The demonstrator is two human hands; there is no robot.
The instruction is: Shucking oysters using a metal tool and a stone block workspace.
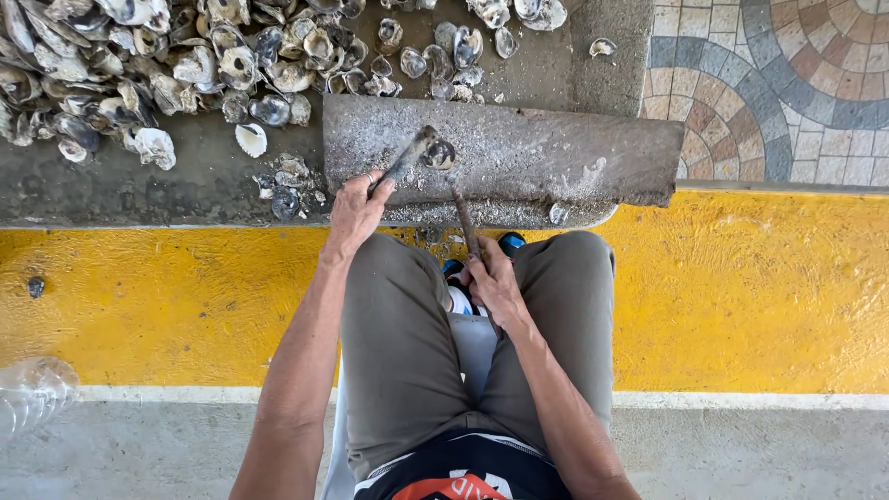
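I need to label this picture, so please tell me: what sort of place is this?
Probably an outdoor oyster-shucking spot at a kerbside. A pile of oyster shells lies on the ground beside a worn stone slab, with a yellow-painted kerb and patterned paving.

A single head-mounted camera supplies the only view; it looks steeply down and forward over the seated person's lap, so the knees occupy the centre and the torso leaves the frame at 6 o'clock; the forearms enter from 6 o'clock and extend toward 12 o'clock; the range is close, arm's length to the grey slab; the yellow kerb crosses from 9 to 3 o'clock; the patterned tiles fill 1 o'clock; no second view overlaps it.
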